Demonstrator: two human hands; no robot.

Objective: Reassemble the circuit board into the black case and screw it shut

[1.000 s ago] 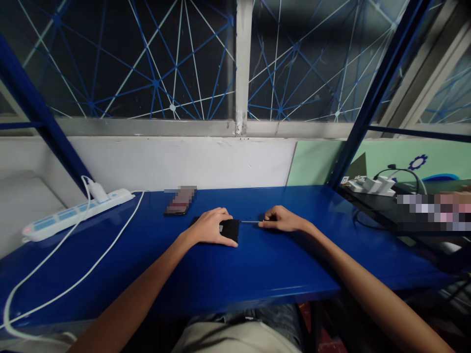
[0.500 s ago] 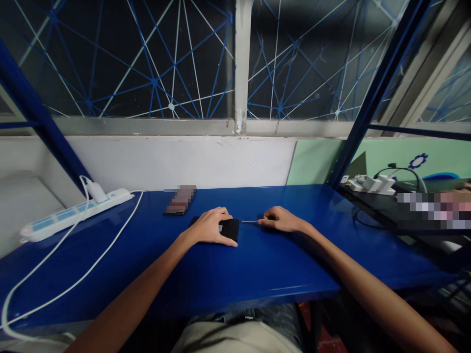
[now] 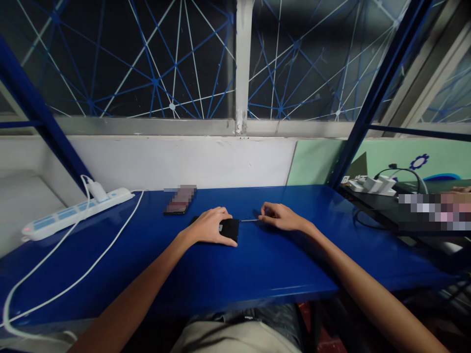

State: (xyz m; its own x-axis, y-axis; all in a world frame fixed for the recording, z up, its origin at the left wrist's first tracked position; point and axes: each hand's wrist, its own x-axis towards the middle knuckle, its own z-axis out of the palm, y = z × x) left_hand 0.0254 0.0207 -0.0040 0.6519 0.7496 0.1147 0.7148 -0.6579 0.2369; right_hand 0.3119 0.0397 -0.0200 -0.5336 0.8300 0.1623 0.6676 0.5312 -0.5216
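My left hand is clamped over a flat black rectangular case, thumb along its near edge and fingers over the far edge. A small grey patch shows on the case between thumb and fingers; the rest of its left part is covered by the hand. To the right, my right hand pinches a screwdriver. Only its thin metal shaft shows, lying level and pointing left at the right side of the case; the handle is hidden in the fingers. Just beyond the shaft are tiny dark specks, too small to identify.
A phone lies behind my left hand on the blue table. On the left is a white power strip with a trailing white cable. Chargers and cables sit on a black surface at right, where another person's blurred hand shows.
The fingers of my right hand have loosened and lifted slightly around the screwdriver, baring more of the shaft. My left hand and the case have stayed in place.
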